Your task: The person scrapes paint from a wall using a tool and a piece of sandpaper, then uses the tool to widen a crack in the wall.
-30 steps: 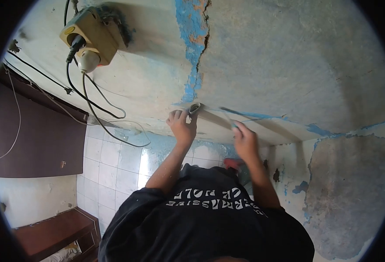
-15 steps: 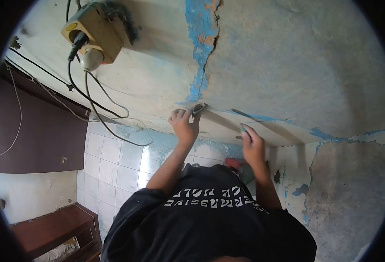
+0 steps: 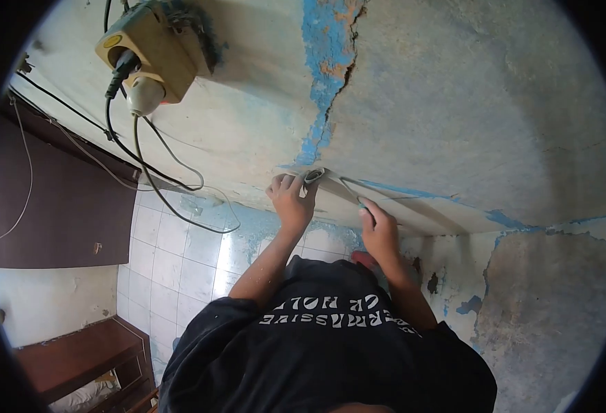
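My left hand is raised against the wall, its fingers closed on the near side of a pale rolled-up sheet with one curled end facing me. To the right, my right hand grips a thin tool with a green handle, mostly hidden in the fist. The tool's slim front end points up and left at the wall, a short way from the roll. Blue paint shows along a bare line just above both hands.
Peeling plaster wall fills the upper view, with a cracked blue strip running down it. At upper left hangs a yellowish socket box with plugs and dangling cables. White floor tiles and a brown wooden cabinet lie lower left.
My right hand with the tool has moved left, closer to the rolled sheet. My left hand stays in nearly the same place at the roll.
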A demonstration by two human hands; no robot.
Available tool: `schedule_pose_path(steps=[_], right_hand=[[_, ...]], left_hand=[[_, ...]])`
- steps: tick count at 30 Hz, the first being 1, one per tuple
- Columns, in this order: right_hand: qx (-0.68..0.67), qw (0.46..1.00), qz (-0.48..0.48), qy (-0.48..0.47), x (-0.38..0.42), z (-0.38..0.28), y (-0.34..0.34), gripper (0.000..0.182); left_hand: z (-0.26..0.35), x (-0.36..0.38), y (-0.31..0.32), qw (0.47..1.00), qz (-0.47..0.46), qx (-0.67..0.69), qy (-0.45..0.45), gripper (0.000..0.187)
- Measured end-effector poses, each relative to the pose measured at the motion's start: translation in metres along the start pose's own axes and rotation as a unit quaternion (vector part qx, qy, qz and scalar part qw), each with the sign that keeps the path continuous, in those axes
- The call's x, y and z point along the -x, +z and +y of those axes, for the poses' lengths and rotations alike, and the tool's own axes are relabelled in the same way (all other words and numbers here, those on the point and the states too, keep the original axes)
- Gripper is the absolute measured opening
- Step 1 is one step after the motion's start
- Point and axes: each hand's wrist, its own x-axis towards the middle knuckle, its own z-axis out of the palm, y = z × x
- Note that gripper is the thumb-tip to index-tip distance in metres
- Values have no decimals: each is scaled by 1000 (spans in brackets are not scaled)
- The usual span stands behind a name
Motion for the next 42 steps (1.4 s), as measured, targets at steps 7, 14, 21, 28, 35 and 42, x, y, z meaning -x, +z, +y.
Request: schedule_pose_path(steps=[7, 14, 21, 28, 35, 42], right_hand=[[-8, 999, 20, 46, 4, -26, -46, 30], [-29, 997, 53, 41, 12, -7, -44, 29], [-5, 998, 52, 26, 12, 5, -34, 31], [8, 1000, 11, 15, -1, -2, -36, 29], [-10, 997, 31, 63, 6, -12, -47, 31], [-13, 996, 25, 79, 15, -3, -40, 32]], left_hand=[[0, -3, -3, 1000, -2, -1, 13, 26], [0, -4, -1, 1000, 14, 3, 13, 24], [0, -1, 7, 1000, 11, -5, -5, 26], [1, 0, 3, 1000, 7, 4, -8, 24], [-3, -1, 3, 1000, 25, 0, 1, 22], [-1, 2, 3, 1000, 10, 0, -7, 23]])
